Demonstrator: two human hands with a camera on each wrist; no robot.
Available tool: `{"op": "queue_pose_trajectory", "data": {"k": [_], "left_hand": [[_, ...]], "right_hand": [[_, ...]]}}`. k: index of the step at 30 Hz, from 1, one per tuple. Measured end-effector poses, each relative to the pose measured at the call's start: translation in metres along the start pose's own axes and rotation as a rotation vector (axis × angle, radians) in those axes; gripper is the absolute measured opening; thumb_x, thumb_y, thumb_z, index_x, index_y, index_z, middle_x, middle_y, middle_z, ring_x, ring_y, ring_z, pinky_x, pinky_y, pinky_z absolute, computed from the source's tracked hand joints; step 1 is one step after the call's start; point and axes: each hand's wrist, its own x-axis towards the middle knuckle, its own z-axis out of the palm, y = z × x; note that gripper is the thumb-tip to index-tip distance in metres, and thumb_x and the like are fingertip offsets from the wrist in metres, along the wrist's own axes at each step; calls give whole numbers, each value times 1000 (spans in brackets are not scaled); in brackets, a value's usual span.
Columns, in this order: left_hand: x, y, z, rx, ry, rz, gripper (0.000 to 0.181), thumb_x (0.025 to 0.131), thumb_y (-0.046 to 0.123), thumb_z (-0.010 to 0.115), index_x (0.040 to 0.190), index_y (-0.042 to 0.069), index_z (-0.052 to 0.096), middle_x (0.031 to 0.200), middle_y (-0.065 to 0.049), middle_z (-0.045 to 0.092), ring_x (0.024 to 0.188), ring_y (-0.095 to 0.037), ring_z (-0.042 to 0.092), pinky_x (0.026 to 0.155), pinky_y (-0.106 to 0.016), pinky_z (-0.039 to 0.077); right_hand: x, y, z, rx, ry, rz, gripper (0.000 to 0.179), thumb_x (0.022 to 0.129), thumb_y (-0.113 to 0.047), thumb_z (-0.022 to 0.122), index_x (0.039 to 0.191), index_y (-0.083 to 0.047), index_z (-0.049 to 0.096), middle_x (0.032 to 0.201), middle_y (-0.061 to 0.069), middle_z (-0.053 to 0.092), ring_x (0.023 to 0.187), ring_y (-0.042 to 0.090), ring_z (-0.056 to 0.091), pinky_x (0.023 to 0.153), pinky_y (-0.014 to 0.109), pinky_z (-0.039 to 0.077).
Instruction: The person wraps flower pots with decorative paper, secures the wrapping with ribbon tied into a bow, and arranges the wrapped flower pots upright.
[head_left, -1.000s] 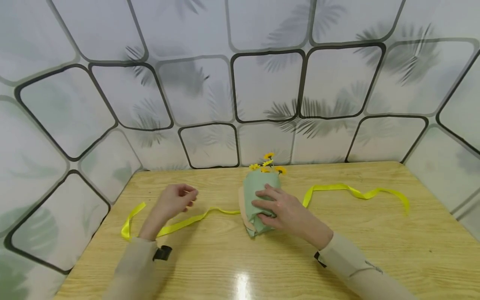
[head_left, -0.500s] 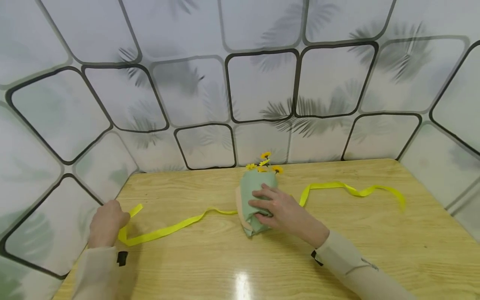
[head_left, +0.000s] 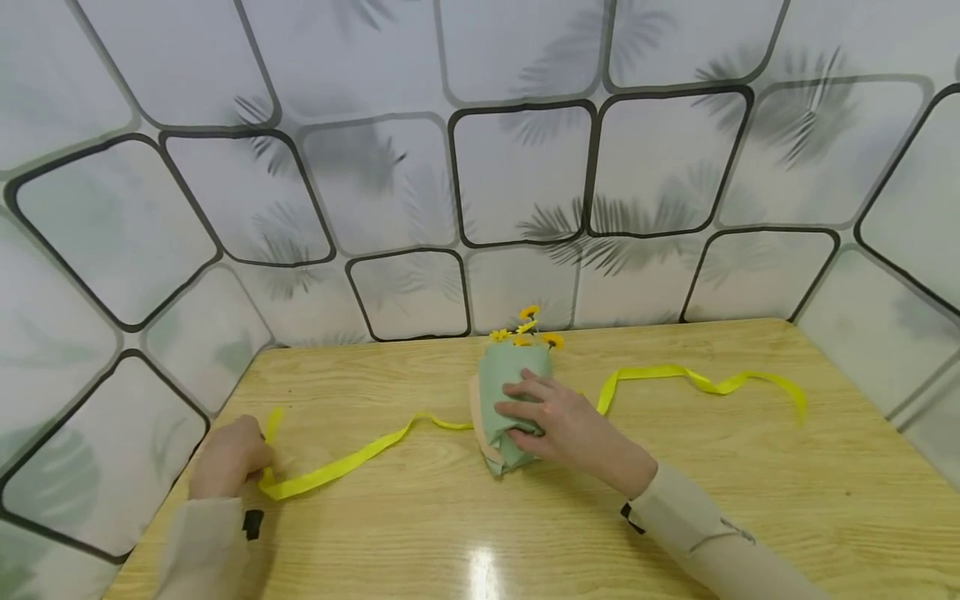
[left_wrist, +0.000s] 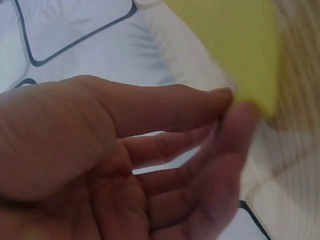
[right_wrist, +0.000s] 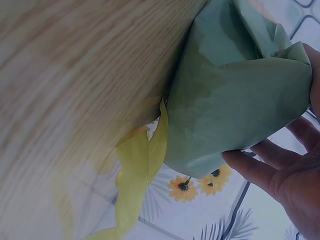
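At the left of the head view, my left hand point(head_left: 232, 458) is close over the tabletop at one end of a long yellow ribbon point(head_left: 330, 472). Its thumb and index finger pinch the ribbon point(left_wrist: 245, 55) in the left wrist view. A small bouquet lies mid-table, its yellow flowers point(head_left: 528, 327) poking out of pale green wrapping paper point(head_left: 510, 375) with a peach layer along the left side. My right hand point(head_left: 558, 421) rests on the wrapping, fingers spread across it. Seen from the right wrist, fingertips touch the green paper point(right_wrist: 235, 105); the ribbon point(right_wrist: 132, 175) passes below the bouquet.
From the bouquet's right side the ribbon's other half point(head_left: 675, 372) runs in waves along the wooden table point(head_left: 637, 550). Behind and on both sides stand walls covered in a patterned cloth point(head_left: 525, 175) with dark rounded frames and leaf prints.
My left hand has moved left and down from above the ribbon to its far end and taken hold of it, shifting that end slightly. The right hand stays on the bouquet.
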Motion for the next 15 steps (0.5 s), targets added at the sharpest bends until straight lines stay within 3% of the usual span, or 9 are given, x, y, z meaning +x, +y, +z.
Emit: {"op": "queue_pose_trajectory", "data": {"k": [4,7,11,15], "left_hand": [[9,6,5,1,92,82,22,84,5,65,96,-14,65,91,-29,67,77,-34,63,65,-40,54],[13,17,6,-43,146,137,27,92,11,69,104,-12,67,102,-31,70,85,-38,67,70,-45,56],[13,38,11,-166,185,218,21,98,15,66,106,-4,69,100,-25,74,81,-32,70,66,-42,57],[13,61,18,-260,246,308,23,101,21,64,110,1,72,99,-18,78,84,-29,75,70,-42,59]], "right_hand": [[0,-1,0,3,0,3,32,86,-21,84,117,-13,78,126,11,72,127,38,63,103,46,55],[0,-1,0,-2,3,-1,32,86,-20,84,116,-13,78,125,10,72,126,36,64,104,45,55],[0,-1,0,-8,5,1,32,86,-21,84,116,-13,78,125,9,72,126,35,64,105,44,54],[-1,-1,1,1,6,5,33,86,-21,84,117,-12,77,126,9,72,127,36,63,105,44,54]]}}
